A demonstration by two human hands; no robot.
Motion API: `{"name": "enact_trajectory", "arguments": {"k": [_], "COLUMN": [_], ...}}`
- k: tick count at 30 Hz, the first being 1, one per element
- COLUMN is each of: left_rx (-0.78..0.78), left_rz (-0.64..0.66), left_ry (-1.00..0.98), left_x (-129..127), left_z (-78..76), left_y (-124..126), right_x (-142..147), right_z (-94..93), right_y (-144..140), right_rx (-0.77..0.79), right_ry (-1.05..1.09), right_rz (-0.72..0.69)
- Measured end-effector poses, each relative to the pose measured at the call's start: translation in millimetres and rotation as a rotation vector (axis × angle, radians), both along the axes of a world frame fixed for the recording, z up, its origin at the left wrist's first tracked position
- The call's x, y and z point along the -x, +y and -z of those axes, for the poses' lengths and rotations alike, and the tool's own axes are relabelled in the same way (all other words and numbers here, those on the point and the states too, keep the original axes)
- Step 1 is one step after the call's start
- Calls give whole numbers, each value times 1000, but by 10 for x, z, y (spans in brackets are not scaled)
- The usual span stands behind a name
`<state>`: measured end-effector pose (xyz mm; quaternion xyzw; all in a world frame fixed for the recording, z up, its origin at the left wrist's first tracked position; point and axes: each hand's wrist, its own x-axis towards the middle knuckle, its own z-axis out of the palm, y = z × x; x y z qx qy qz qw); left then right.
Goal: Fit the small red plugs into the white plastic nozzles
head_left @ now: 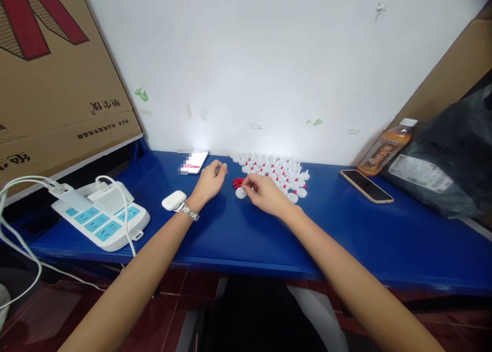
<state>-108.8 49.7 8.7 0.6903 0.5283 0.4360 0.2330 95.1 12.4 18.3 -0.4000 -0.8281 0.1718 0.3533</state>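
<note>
My left hand (212, 180) hovers over the blue table with its fingers curled inward, left of a small heap of red pieces (238, 182). Whether anything sits between those fingers is hidden. My right hand (263, 193) is pinched at the right side of the heap, close above a round white cap-like piece (240, 193). What the pinch holds is too small to make out. Behind and right of this hand stand several rows of white round pieces with spouts (286, 172), many with a red tip. A white round piece (292, 197) lies nearest me in that group.
On the left are a white power strip (111, 242) with cables and a white earbud case (173, 200). One phone (198, 162) lies behind my left hand, another phone (367, 185) at right. A drink bottle (384, 149) and black bag (446, 152) occupy the right end.
</note>
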Motion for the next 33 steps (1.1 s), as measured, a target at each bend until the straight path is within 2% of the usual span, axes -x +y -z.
{"name": "enact_trajectory", "arguments": {"k": [3, 8, 15, 20, 24, 27, 30, 33], "left_rx": [-41, -95, -74, -39, -80, -219, -266, -103], "left_rz": [-65, -57, -64, -90, -95, -76, 68, 276], "left_ry": [76, 233, 265, 225, 195, 169, 57, -71], "left_x": [66, -35, -420, -588, -538, -406, -233, -77], "left_z": [59, 67, 19, 81, 53, -18, -50, -8], "left_y": [119, 464, 1100, 1279, 1178, 929, 597, 316], "right_x": [-22, -99, -178, -163, -183, -199, -177, -108], "right_z": [-2, -45, -90, -89, -78, -70, -72, -78], "right_y": [5, 49, 96, 113, 135, 140, 119, 101], "right_rx": [-47, -84, -38, -2, 41, 35, 8, -44], "right_ry": [-165, -279, -155, -55, 18, 34, -25, -153], "right_rz": [24, 170, 305, 316, 318, 315, 314, 332]}}
